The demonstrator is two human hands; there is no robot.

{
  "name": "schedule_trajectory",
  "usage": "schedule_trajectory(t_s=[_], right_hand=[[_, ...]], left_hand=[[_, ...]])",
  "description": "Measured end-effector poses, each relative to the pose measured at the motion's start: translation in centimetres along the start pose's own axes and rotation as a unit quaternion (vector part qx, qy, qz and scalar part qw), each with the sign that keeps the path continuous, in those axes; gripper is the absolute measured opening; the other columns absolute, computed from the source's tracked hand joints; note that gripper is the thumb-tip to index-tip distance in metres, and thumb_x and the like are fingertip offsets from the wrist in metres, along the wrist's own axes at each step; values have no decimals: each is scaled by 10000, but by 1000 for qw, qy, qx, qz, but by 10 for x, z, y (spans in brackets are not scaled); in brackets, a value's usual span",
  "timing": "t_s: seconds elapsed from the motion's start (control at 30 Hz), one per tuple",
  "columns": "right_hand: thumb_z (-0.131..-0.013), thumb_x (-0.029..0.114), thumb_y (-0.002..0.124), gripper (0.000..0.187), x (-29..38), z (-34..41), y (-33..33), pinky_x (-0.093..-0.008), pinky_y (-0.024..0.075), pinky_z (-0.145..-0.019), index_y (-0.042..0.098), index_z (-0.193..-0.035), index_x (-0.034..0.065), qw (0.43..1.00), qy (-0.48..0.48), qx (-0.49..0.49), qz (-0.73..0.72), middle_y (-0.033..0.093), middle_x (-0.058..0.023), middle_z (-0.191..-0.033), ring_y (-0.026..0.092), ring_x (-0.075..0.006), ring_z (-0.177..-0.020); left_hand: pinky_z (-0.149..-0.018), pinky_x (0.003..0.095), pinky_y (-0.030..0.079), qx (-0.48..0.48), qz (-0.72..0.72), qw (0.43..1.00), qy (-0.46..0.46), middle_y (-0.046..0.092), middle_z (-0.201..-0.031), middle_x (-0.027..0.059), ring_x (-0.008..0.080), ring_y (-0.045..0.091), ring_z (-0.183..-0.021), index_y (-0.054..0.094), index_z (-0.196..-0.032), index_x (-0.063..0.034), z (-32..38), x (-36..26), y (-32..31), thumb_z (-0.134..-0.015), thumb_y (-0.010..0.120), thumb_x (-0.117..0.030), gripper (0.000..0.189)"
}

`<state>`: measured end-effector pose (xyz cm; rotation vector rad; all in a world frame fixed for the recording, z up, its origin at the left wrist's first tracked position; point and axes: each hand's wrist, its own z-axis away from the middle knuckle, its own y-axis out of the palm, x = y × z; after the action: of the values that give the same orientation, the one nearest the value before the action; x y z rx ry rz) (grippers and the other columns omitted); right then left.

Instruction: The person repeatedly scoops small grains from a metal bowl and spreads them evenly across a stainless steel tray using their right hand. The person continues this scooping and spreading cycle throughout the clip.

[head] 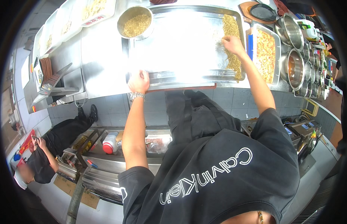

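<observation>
A wide, shallow metal tray [187,79] lies before me on the metal worktop, glaring with reflected light. My left hand [139,81], with a metal-banded watch at the wrist, is curled over the tray's near left corner. Golden-brown crumbs or flakes [232,60] form a long strip along the tray's right side. Above that strip, my right hand [232,44] has its fingers bunched together, fingertips at the strip's inner edge. Whether they pinch any crumbs is hidden. A round metal pot [134,11] at the tray's far left corner holds more of the same crumbs.
Right of the tray stands a clear plastic tub [277,56] of chopped orange-red food, then steel bowls [295,68]. White bins [110,11] line the far left. A person [41,156] sits or leans at lower left, holding a phone-like object. Shelving [106,162] lies behind me.
</observation>
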<state>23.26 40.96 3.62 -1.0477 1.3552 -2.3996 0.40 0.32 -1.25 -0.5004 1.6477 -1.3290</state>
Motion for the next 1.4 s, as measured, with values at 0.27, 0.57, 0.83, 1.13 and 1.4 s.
schedule_trajectory(t_s=[0.27,0.57,0.83,1.13,1.4], right_hand=[[-848,158,656,361,17,46,39,-506,425,-1058,636,-1147,-43,950,-77,-224,202,562,-276,-1306,492,-399,-1269],[-879,187,603,417,164,32,213,-467,364,-1136,628,-1232,-34,920,-363,-49,-140,566,-216,-1377,489,-375,-1323],[-965,438,500,698,206,11,223,-442,190,-1230,384,-1517,26,927,-363,-27,94,316,-115,-1622,210,-258,-1525],[-987,488,478,764,70,-25,139,-454,164,-1244,282,-1553,13,972,-116,-103,179,290,-169,-1619,189,-312,-1529],[-1010,379,425,692,15,-27,92,-426,161,-1257,263,-1554,-16,964,-87,-224,117,256,-201,-1627,203,-332,-1526]], left_hand=[[-625,450,520,8,32,999,-15,673,-676,91,333,667,-649,675,-810,-104,2,-4,-6,-891,633,-292,209],[-638,502,507,-23,-1,998,51,675,-719,181,402,664,-682,664,-815,-74,-1,3,5,-951,537,-242,250],[-648,530,499,-8,8,999,50,677,-735,203,431,654,-686,644,-874,-100,0,-4,-1,-994,456,-269,280],[-629,508,500,11,0,999,38,673,-710,175,403,654,-663,619,-856,-118,0,-3,-3,-991,454,-256,254],[-629,512,502,14,-19,999,37,672,-705,172,397,658,-666,622,-888,-123,-2,8,-1,-990,456,-255,236]])
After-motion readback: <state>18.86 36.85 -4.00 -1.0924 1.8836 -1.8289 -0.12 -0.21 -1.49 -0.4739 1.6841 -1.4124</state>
